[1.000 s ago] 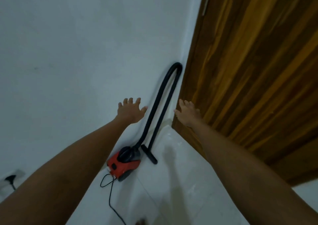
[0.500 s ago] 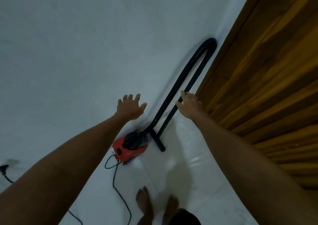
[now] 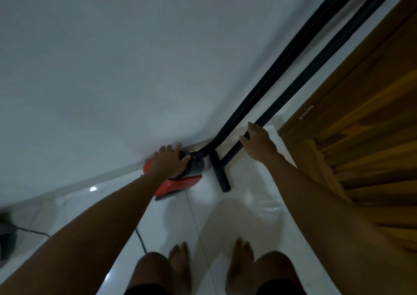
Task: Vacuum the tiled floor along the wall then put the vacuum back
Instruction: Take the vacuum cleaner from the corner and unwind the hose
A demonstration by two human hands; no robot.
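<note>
Your left hand [image 3: 170, 160] lies spread on the red vacuum [image 3: 180, 183]; your right hand [image 3: 259, 142], at 3 o'clock, curls around its black tube [image 3: 291, 91]

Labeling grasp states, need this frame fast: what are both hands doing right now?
Left hand: on top of the red vacuum body, fingers spread, grip not confirmed.
Right hand: fingers curling around the black wand, closure unclear.

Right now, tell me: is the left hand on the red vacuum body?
Yes, the left hand lies on top of the red vacuum body by the wall.
</note>
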